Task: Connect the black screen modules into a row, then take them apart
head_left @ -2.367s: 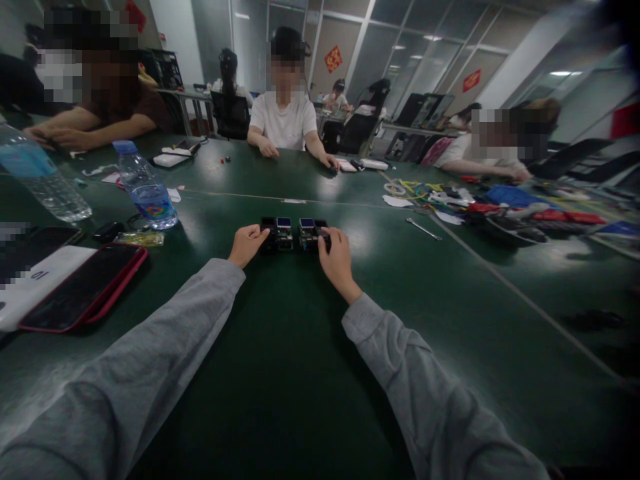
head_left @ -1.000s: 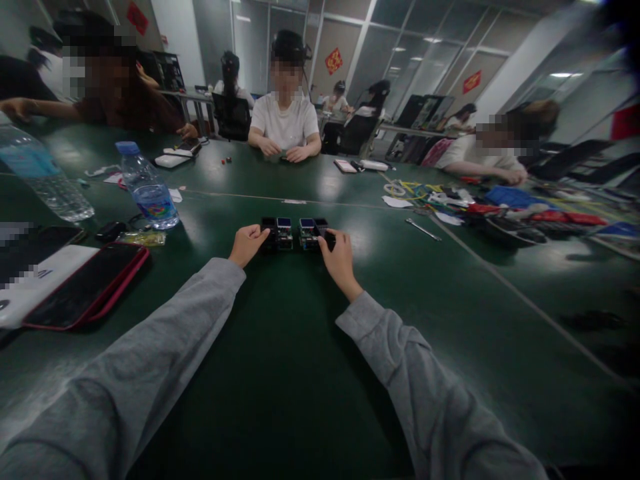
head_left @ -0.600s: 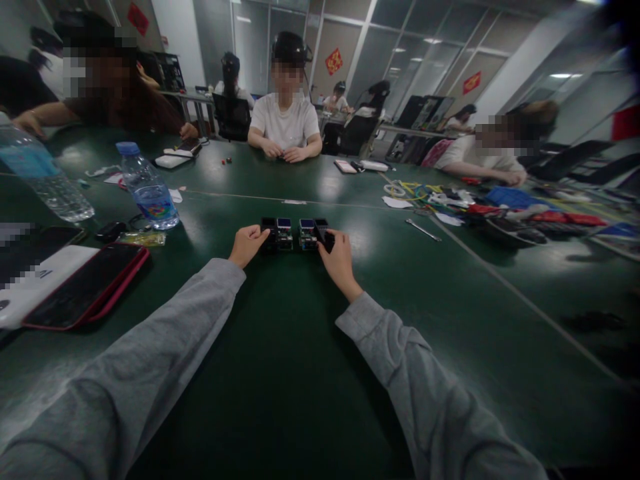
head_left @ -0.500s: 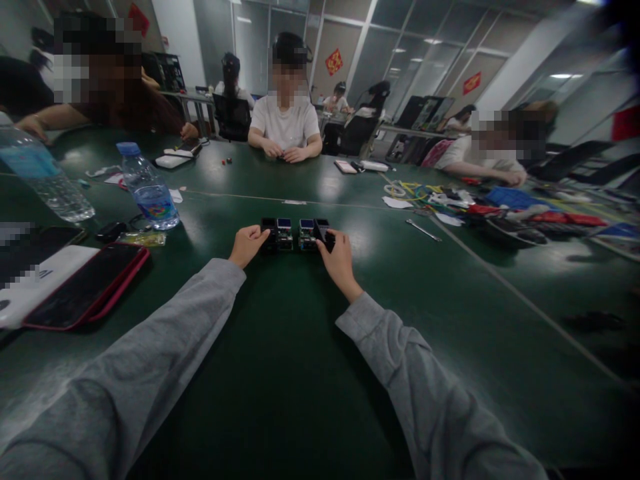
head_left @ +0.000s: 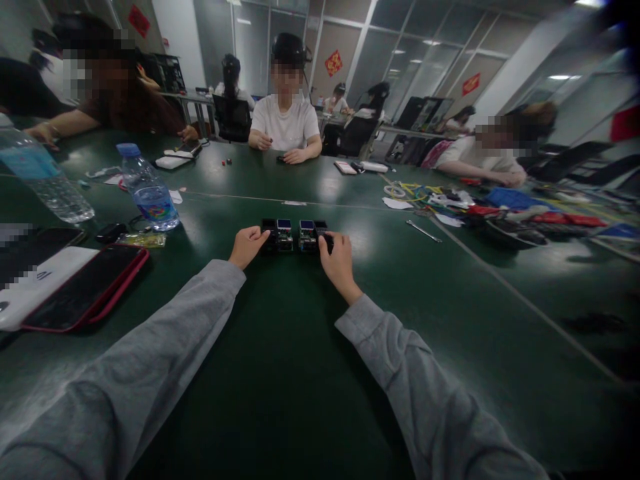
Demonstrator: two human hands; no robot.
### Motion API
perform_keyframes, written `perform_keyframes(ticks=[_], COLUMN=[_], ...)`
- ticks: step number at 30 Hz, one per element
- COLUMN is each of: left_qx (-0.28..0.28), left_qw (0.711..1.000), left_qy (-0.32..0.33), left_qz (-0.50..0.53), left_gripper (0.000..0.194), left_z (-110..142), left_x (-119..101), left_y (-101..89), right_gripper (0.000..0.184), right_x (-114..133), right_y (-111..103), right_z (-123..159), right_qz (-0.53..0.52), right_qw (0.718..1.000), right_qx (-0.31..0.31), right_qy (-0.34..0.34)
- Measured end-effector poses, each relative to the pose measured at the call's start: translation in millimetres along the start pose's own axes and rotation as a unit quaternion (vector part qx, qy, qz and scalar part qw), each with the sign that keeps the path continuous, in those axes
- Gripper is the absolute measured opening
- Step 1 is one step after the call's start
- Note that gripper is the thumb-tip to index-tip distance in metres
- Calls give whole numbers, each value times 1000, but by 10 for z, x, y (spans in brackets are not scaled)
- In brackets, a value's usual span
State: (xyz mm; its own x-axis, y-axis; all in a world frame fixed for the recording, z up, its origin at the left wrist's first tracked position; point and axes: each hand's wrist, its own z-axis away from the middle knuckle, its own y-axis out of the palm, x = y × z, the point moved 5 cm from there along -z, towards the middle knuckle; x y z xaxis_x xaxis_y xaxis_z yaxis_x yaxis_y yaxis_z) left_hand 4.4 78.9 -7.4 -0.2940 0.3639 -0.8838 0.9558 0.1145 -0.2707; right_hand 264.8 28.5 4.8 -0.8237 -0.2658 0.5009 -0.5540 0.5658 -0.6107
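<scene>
Two small electronic modules, each with a little screen and a bare circuit board, stand side by side on the green table (head_left: pixel 295 320) with a narrow gap between them. My left hand (head_left: pixel 245 247) is closed on the black case (head_left: pixel 269 233) at the outer side of the left module (head_left: pixel 285 233), its thumb along the near face. Around the black case (head_left: pixel 321 227) beside the right module (head_left: pixel 307 235), my right hand (head_left: pixel 341 257) curls with thumb and fingers. The far sides of both cases and some of my fingertips are hidden.
Left of my arms are phones (head_left: pixel 85 287), a water bottle (head_left: pixel 147 190), a larger bottle (head_left: pixel 50 173) and a small yellow packet (head_left: pixel 145 240). To the right lie a wrench (head_left: pixel 423 231) and a heap of cables and tools (head_left: pixel 505 210). Several people sit around.
My right thumb and fingers have shifted slightly on the right case; my left hand stays put. The person opposite has raised one hand off the table.
</scene>
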Motion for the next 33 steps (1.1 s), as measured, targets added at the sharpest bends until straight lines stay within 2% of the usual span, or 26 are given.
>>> perform_keyframes(ticks=[2, 5, 10, 17, 25, 33], left_qx=[3, 3, 9, 11, 6, 9], left_qw=[1000, 1000, 1000, 1000, 1000, 1000], left_qy=[3, 7, 3, -5, -2, 1], left_qz=[-2, -6, -2, 6, -5, 2], left_gripper=[49, 49, 48, 47, 49, 49], left_z=[3, 8, 18, 33, 0, 14], left_x=[0, -8, -42, -82, -11, -21], left_y=[0, -1, -1, -14, 7, -4], right_gripper=[49, 49, 30, 25, 27, 30], right_x=[71, 200, 262, 138, 101, 106], right_y=[-22, -16, 38, 108, 144, 141], right_z=[12, 41, 67, 22, -11, -12], right_qz=[27, 66, 78, 50, 11, 44], right_qw=[999, 995, 984, 985, 983, 984], right_qx=[-4, 22, 72, 84, 110, 112], right_qy=[-18, -77, -142, -143, -150, -135])
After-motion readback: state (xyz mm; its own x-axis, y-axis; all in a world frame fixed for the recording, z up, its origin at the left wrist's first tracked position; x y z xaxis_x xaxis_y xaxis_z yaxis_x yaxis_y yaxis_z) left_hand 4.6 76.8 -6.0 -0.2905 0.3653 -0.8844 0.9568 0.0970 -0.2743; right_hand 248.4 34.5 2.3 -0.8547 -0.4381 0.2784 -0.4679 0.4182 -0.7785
